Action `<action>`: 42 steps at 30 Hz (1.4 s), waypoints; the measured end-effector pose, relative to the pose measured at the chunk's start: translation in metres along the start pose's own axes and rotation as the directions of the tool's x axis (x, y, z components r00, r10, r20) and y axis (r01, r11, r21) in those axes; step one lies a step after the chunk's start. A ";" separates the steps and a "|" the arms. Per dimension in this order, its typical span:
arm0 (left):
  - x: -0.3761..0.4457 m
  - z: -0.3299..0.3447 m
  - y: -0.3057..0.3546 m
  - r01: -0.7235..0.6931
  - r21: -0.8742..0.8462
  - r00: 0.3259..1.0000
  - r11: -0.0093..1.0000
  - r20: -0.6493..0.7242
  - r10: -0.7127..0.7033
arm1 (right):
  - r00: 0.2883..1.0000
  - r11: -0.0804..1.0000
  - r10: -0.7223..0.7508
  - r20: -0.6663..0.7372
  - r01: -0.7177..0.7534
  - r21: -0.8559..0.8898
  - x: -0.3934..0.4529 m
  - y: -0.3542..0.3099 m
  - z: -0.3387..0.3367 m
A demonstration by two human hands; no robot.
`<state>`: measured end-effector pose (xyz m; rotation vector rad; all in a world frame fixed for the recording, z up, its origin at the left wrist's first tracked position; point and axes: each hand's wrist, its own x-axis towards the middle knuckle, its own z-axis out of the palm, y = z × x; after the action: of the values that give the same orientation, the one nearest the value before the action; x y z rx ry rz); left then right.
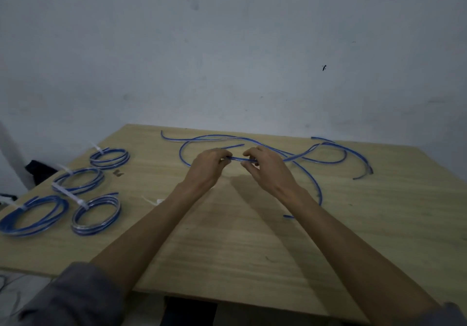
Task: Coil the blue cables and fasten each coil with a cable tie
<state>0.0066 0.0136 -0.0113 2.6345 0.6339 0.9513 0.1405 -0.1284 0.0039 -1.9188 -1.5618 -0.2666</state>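
Loose blue cables (313, 152) sprawl in long curves over the far middle and right of the wooden table (227, 237). My left hand (207, 167) and my right hand (267, 167) are close together above them, each pinching the same short stretch of blue cable (237, 159) between fingers and thumb. One strand runs from my right hand down to a free end (288, 216) near my right forearm. Several finished coils lie on the left, such as the nearest one (96, 215), each with a white cable tie. A loose white cable tie (151, 201) lies beside my left forearm.
The table stands against a pale wall (227, 47). A small dark object (118, 173) lies between the coils. A dark object (38, 174) sits off the table's left edge, and thin wires (7, 290) lie on the floor at the lower left.
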 end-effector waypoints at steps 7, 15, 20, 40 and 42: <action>0.001 -0.009 -0.003 -0.111 0.082 0.993 0.990 -0.038 0.115 | 0.973 0.977 -0.162 -0.166 0.134 -0.168 -0.003 0.007 -0.006; 0.012 -0.023 -0.011 -0.058 0.277 0.960 0.959 -0.249 0.130 | 0.922 0.970 -0.175 -0.345 0.102 -0.219 0.010 -0.005 -0.021; 0.005 -0.037 -0.016 0.050 -0.130 0.989 0.990 -0.134 -0.068 | 0.878 0.978 -0.059 -0.475 -0.045 -0.205 0.020 0.002 -0.052; -0.013 -0.188 0.090 0.007 -0.977 0.982 -0.211 0.047 -0.184 | 0.989 0.989 -0.013 -0.146 -0.009 -0.150 0.021 -0.035 -0.097; -0.020 -0.206 0.089 -0.030 -0.981 0.982 -0.193 0.008 -0.191 | 0.989 0.986 0.062 -0.132 -0.082 -0.148 0.015 -0.035 -0.090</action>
<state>-0.1145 -0.0526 0.1673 0.9321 -0.1011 0.9304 0.1332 -0.1665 0.0935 -2.0281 -1.4208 -0.4807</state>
